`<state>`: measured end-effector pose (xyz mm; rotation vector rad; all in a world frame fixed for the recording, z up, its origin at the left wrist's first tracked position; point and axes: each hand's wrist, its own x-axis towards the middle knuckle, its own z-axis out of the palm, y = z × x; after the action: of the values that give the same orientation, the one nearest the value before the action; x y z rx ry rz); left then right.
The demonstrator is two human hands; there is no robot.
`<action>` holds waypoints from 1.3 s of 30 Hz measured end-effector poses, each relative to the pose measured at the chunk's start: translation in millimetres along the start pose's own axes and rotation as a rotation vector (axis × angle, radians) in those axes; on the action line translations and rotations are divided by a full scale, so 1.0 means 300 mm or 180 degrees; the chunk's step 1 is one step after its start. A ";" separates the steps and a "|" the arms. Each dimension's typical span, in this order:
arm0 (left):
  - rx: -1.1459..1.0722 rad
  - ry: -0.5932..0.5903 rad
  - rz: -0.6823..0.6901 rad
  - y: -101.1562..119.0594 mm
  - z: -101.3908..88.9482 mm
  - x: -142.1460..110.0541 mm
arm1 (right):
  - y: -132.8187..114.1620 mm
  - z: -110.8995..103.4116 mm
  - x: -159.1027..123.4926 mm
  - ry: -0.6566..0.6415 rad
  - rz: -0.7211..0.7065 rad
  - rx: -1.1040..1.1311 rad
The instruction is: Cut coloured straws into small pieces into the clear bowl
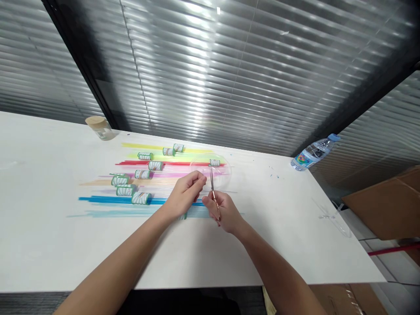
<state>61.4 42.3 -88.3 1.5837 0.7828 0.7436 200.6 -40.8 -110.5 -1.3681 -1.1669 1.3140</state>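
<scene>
My right hand (229, 213) is closed around small rose-gold scissors (215, 199), their blades pointing away from me. Just to the left, my left hand (185, 191) has its fingers pinched together close to the blades. Whatever lies in that pinch is too small to make out. Beneath and behind both hands spread bundles of thin coloured sticks: blue sticks (101, 200), red sticks (134, 163), yellow sticks (141, 146) and light blue sticks (108, 214). Several patterned paper wraps, such as one green-edged wrap (141, 198), sit on the bundles. A clear round dish (227, 183) lies beyond the scissors.
A lidded glass jar (101, 129) stands at the back left of the white table (49, 227). Back right is a water bottle (311, 153), with a clear plastic object (331, 216) near the right edge. Blinds rise behind; a cardboard box (387, 203) is at right.
</scene>
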 end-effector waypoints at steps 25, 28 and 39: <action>0.0416 0.0222 0.0224 -0.017 -0.027 0.012 | -0.015 -0.003 0.005 0.0181 0.0102 0.0312; 0.0442 0.0240 0.0223 -0.012 -0.027 0.011 | -0.009 -0.005 0.006 0.0159 0.0064 0.0279; 0.0412 0.0268 0.0238 -0.011 -0.021 0.012 | -0.015 -0.006 0.001 0.0210 0.0010 0.0029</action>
<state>58.1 49.1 -90.6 1.7145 0.8509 0.8322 202.3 -39.7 -105.9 -1.3970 -1.1134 1.2656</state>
